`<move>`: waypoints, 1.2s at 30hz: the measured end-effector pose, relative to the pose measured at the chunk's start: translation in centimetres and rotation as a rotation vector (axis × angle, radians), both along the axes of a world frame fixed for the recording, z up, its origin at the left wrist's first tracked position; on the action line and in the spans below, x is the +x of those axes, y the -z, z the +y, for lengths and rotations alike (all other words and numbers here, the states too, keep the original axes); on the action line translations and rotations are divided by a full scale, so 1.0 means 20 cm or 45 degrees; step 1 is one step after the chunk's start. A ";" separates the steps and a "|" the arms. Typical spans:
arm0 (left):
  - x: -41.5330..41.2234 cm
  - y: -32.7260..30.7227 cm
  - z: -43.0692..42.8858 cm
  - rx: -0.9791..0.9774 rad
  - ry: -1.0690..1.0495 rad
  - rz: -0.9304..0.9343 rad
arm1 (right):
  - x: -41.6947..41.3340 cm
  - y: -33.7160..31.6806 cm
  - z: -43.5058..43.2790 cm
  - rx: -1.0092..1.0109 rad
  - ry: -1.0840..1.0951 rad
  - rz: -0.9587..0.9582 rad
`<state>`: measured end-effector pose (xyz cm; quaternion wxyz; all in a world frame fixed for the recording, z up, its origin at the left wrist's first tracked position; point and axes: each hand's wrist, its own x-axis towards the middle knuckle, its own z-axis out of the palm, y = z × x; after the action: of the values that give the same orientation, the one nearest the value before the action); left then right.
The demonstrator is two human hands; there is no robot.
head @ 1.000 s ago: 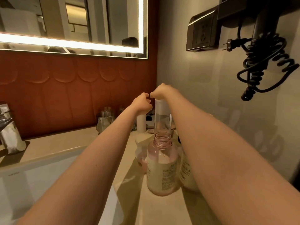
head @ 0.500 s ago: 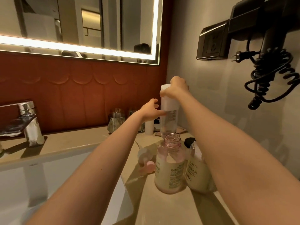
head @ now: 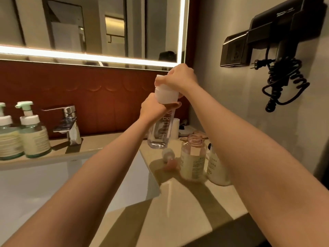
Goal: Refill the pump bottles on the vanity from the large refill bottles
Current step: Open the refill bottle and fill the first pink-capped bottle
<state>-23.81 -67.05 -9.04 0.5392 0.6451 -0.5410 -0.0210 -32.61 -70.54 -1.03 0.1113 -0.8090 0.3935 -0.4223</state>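
plastic and see-through, the pump bottle (head: 161, 132) hung in the air above the far right corner of the vanity top (head: 187, 211). it was upright or close to it, with pale lettering down its side and little or nothing inside. both hands had hold of it. the left hand (head: 152, 108) was curled tight round the bottle's shoulder, just under the white collar (head: 166, 95). the right hand (head: 179, 77) sat on top with its fingers closed over the white pump head (head: 159, 79), most of which the hand hid.

below the held bottle, on the vanity top, stood a pink-tinted bottle (head: 193, 157) with a cream label, its threaded neck open and capless. touching it or just beside it on the right stood a white bottle (head: 216, 168) with a dark top, partly hidden behind the right forearm. a small pinkish cap (head: 169, 158) lay on the counter just left of the pink-tinted bottle, too blurred to make out further. a white cylinder (head: 175, 127) stood behind the held bottle, near the wall.

across the basin (head: 53, 184), at the far left, two green pump bottles (head: 33, 136) stood side by side next to a chrome tap (head: 69, 125). a lit mirror (head: 98, 27) hung above red wall panelling (head: 71, 90). a black hair dryer (head: 284, 49) with a coiled cord (head: 284, 82) was mounted on the right-hand wall beside a socket (head: 235, 52).
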 end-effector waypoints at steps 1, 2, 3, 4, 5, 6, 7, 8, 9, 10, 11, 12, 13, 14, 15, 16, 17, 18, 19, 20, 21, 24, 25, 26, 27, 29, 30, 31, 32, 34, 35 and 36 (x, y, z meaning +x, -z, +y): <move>-0.01 0.01 0.04 -0.002 -0.011 0.015 | 0.00 0.01 0.04 0.007 -0.011 0.012; -0.02 0.03 0.09 -0.003 -0.020 0.034 | -0.01 0.03 0.08 0.019 -0.024 0.021; -0.03 0.05 0.12 -0.012 -0.027 0.063 | -0.02 0.04 0.11 0.031 -0.039 0.030; -0.04 0.07 0.16 -0.021 -0.035 0.098 | -0.03 0.05 0.15 0.045 -0.055 0.041; -0.05 0.09 0.19 -0.036 -0.041 0.134 | -0.04 0.06 0.19 0.053 -0.068 0.057; -0.07 0.11 0.21 -0.045 -0.047 0.165 | -0.05 0.08 0.22 0.052 -0.077 0.073; -0.08 0.13 0.24 -0.052 -0.056 0.193 | -0.06 0.09 0.25 0.044 -0.082 0.083; -0.10 0.15 0.27 -0.053 -0.068 0.216 | -0.08 0.11 0.28 0.036 -0.086 0.082; -0.12 0.16 0.29 -0.049 -0.078 0.238 | -0.09 0.13 0.31 0.028 -0.091 0.070; -0.14 0.18 0.33 -0.045 -0.086 0.257 | -0.10 0.16 0.35 0.021 -0.093 0.055; -0.15 0.19 0.35 -0.047 -0.085 0.272 | -0.11 0.18 0.37 0.014 -0.090 0.041; -0.17 0.21 0.38 -0.049 -0.072 0.289 | -0.11 0.20 0.39 0.005 -0.084 0.045; -0.18 0.24 0.41 -0.053 -0.052 0.306 | -0.12 0.22 0.40 -0.001 -0.078 0.061; -0.19 0.26 0.43 -0.051 -0.027 0.318 | -0.13 0.24 0.42 0.000 -0.076 0.087; -0.20 0.27 0.46 -0.047 -0.006 0.324 | -0.14 0.25 0.43 0.002 -0.077 0.111; -0.21 0.29 0.48 -0.034 0.011 0.326 | -0.16 0.26 0.45 0.003 -0.085 0.136; -0.21 0.30 0.51 -0.023 0.040 0.328 | -0.18 0.27 0.47 0.002 -0.111 0.159; -0.22 0.31 0.54 -0.018 0.092 0.343 | -0.21 0.27 0.49 0.009 -0.169 0.178; -0.21 0.32 0.56 -0.011 0.167 0.375 | -0.23 0.27 0.51 0.044 -0.257 0.180; -0.22 0.32 0.58 -0.005 0.241 0.410 | -0.26 0.27 0.53 0.098 -0.352 0.169; -0.22 0.33 0.60 -0.006 0.296 0.426 | -0.29 0.27 0.55 0.141 -0.430 0.167; -0.26 0.36 0.65 -0.007 0.379 0.416 | -0.37 0.27 0.56 0.253 -0.562 0.233; -0.27 0.38 0.66 0.003 0.403 0.407 | -0.39 0.30 0.56 0.293 -0.601 0.211; -0.28 0.39 0.66 0.016 0.422 0.398 | -0.41 0.33 0.56 0.334 -0.641 0.164; -0.28 0.40 0.67 0.033 0.446 0.383 | -0.42 0.38 0.56 0.377 -0.687 0.091; -0.29 0.41 0.68 0.071 0.504 0.371 | -0.46 0.46 0.54 0.501 -0.803 -0.126; -0.29 0.41 0.68 0.094 0.540 0.369 | -0.47 0.49 0.53 0.564 -0.862 -0.245; -0.29 0.40 0.69 0.126 0.568 0.358 | -0.48 0.51 0.52 0.614 -0.904 -0.340; -0.29 0.39 0.70 0.161 0.590 0.342 | -0.48 0.54 0.52 0.653 -0.933 -0.403; -0.27 0.38 0.71 0.210 0.634 0.303 | -0.46 0.60 0.53 0.720 -0.970 -0.458; -0.25 0.39 0.71 0.224 0.656 0.291 | -0.43 0.65 0.54 0.745 -0.972 -0.458; -0.22 0.39 0.71 0.241 0.660 0.287 | -0.40 0.70 0.55 0.766 -0.962 -0.449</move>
<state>-28.24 -52.81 -16.92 0.5099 0.5265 -0.6200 -0.2799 -40.68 -59.53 -14.97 0.5486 -0.7433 0.1531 -0.3509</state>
